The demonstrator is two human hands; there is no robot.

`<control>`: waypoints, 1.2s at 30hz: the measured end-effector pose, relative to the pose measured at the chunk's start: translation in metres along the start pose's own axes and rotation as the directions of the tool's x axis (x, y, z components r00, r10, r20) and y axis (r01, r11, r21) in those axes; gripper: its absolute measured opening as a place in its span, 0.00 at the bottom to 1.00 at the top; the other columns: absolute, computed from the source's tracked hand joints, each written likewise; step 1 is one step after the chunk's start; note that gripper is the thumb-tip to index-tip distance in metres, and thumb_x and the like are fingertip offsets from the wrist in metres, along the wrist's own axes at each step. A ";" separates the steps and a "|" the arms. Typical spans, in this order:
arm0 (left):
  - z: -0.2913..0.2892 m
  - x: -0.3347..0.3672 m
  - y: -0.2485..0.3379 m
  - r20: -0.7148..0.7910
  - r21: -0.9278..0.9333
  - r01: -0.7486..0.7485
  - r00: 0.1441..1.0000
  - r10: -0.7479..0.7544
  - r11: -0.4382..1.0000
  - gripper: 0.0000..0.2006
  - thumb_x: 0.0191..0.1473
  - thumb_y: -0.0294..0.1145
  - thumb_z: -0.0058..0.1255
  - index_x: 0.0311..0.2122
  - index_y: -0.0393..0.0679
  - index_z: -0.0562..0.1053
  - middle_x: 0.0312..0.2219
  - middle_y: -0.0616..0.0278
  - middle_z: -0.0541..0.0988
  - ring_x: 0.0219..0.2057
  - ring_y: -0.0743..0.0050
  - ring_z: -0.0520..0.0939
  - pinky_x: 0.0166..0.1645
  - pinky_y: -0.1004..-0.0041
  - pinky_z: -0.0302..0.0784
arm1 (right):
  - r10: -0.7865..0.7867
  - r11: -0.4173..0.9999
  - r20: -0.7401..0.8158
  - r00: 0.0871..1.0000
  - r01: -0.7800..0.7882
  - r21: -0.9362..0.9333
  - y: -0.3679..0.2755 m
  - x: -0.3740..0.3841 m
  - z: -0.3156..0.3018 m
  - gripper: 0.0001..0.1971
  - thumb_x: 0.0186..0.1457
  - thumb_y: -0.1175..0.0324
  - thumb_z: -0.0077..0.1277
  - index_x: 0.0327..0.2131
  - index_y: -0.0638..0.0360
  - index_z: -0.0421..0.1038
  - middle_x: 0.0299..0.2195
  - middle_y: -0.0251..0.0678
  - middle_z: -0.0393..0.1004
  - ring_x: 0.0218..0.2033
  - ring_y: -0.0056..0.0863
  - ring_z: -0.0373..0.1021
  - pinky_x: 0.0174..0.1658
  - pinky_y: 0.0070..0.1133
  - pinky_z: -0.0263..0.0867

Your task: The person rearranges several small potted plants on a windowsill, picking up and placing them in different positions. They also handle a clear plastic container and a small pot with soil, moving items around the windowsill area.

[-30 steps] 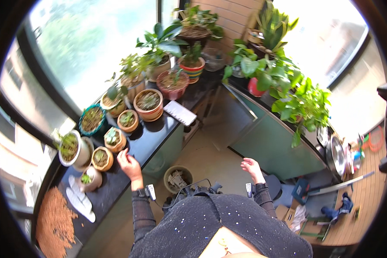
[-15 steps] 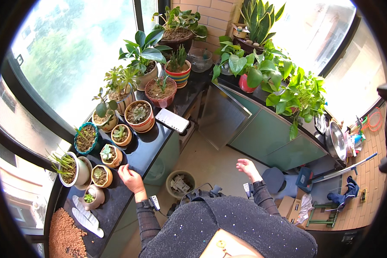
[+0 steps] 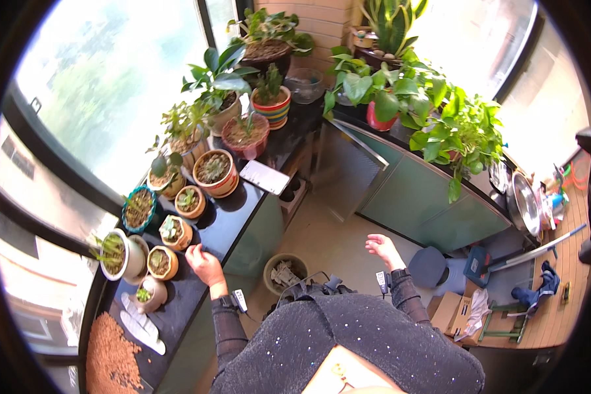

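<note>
My left hand (image 3: 205, 266) hovers by the front edge of the black counter (image 3: 226, 222), its fingers loosely stretched and holding nothing. Closest to it are a small orange pot with a pale succulent (image 3: 172, 231) and a yellow-orange pot with another succulent (image 3: 161, 262); whether the fingertips touch either one I cannot tell. A rounded pot with a tiny green plant (image 3: 150, 293) stands nearer, beside white gloves (image 3: 142, 328). My right hand (image 3: 383, 249) is raised over the floor, empty, with its fingers slightly bent and apart.
Potted plants line the window, with a phone (image 3: 264, 177) at the counter edge. Brown pellets (image 3: 115, 358) are heaped near left. A cabinet door (image 3: 348, 171) hangs open in the corner. Below stand a bin (image 3: 286, 272), a grey stool (image 3: 428, 266) and a cardboard box (image 3: 450, 312).
The whole view has shifted slightly, with the counter and pots appearing a little further right. Both hands stay in nearly the same places, and the right fingers look a bit more bent.
</note>
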State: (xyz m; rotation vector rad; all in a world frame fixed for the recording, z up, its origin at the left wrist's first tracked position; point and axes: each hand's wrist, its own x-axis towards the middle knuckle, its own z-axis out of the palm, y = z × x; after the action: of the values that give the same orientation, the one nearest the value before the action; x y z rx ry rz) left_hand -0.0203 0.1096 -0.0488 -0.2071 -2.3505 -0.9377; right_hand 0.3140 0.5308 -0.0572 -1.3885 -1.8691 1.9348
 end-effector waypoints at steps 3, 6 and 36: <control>0.002 -0.002 0.002 -0.090 0.039 -0.136 0.986 0.139 0.990 0.10 0.47 0.16 0.49 0.36 0.36 0.76 0.40 0.51 0.75 0.44 0.49 0.77 0.52 0.59 0.73 | 0.025 1.000 -0.018 1.000 -0.025 0.004 0.011 0.002 -0.007 0.20 0.62 0.73 0.51 0.57 0.66 0.66 0.48 0.45 0.76 0.44 0.28 0.76 0.45 0.22 0.74; -0.001 -0.009 0.000 -0.045 0.070 -0.100 0.994 0.104 0.992 0.10 0.46 0.17 0.49 0.36 0.37 0.77 0.40 0.51 0.76 0.45 0.50 0.77 0.52 0.59 0.73 | -0.023 1.000 0.009 1.000 0.023 0.001 0.021 0.003 -0.018 0.21 0.62 0.72 0.52 0.58 0.66 0.66 0.48 0.45 0.76 0.45 0.28 0.76 0.45 0.22 0.74; -0.015 0.014 0.015 -0.024 0.005 0.038 0.999 -0.038 0.999 0.34 0.45 0.15 0.42 0.63 0.36 0.59 0.61 0.47 0.62 0.59 0.43 0.65 0.64 0.54 0.60 | -0.141 0.952 0.844 0.517 0.305 -0.027 -0.184 0.025 0.374 0.21 0.66 0.62 0.50 0.57 0.63 0.68 0.46 0.39 0.77 0.44 0.26 0.76 0.45 0.21 0.73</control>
State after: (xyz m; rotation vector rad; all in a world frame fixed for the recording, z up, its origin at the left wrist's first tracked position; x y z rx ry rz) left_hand -0.0196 0.1099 -0.0237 -0.1487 -2.3428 -0.9464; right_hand -0.0358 0.3148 0.0172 -0.0720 -2.4423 2.5679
